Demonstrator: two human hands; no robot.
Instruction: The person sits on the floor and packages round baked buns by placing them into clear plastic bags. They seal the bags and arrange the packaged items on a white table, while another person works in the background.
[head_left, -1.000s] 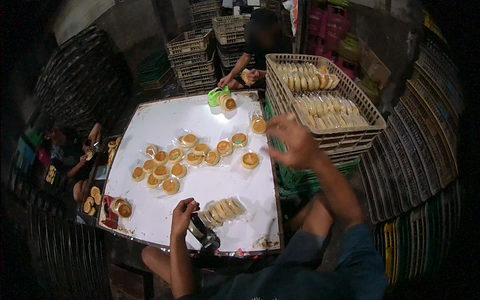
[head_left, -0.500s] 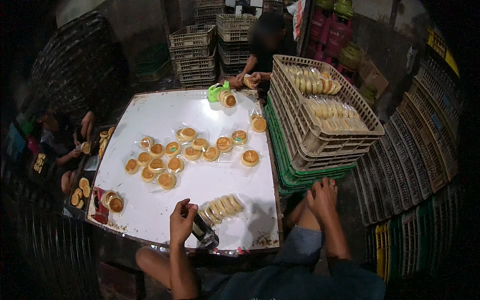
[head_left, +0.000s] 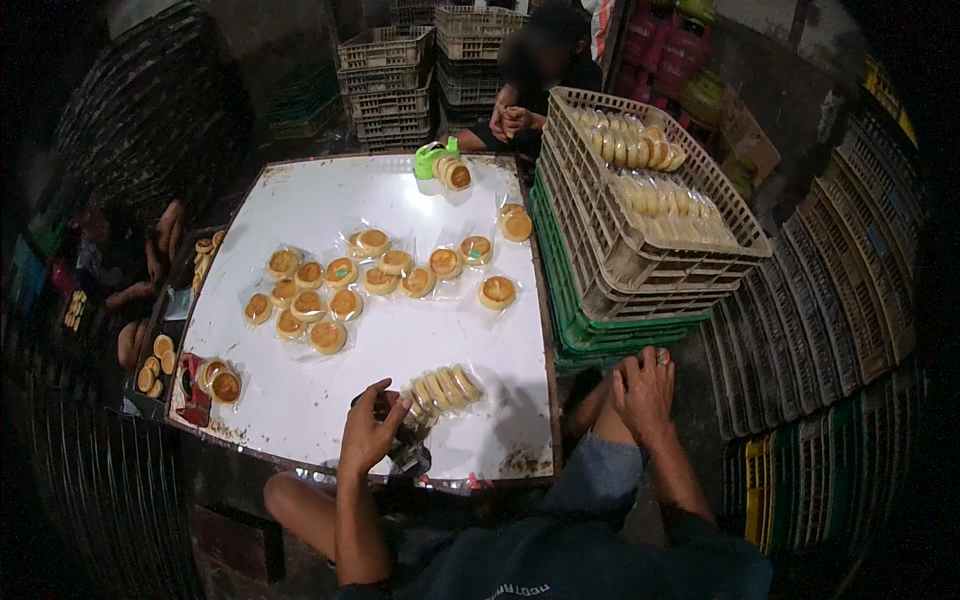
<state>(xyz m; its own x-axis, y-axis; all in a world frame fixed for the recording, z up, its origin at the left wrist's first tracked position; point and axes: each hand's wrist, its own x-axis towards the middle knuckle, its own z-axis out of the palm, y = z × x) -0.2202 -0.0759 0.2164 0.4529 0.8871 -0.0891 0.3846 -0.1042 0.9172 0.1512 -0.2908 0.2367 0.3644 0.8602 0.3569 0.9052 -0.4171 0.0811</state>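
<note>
My left hand (head_left: 371,430) has its fingers curled around the top of a dark tape dispenser (head_left: 410,458) at the table's near edge. The hand hides part of the dispenser. Just right of it lies a clear bag of pale round buns (head_left: 445,390), standing on edge in a row. My right hand (head_left: 645,392) rests on my knee, holding nothing, its fingers laid over the knee. Farther up the white table (head_left: 420,335) several bagged golden-brown buns (head_left: 327,337) lie in a loose cluster. One bagged bun (head_left: 496,292) sits apart at their right.
At the table's right stands a stack of crates, the beige top one (head_left: 690,258) filled with bagged buns. A green tape dispenser (head_left: 430,160) and a red one (head_left: 195,392) each have bagged buns beside them. Co-workers sit at the far side and left. Crates (head_left: 385,90) stack behind.
My left hand has shifted slightly right, toward the row of buns, with the dispenser now more hidden behind it. The far co-worker's hands have drawn together. The whole view has tilted slightly.
</note>
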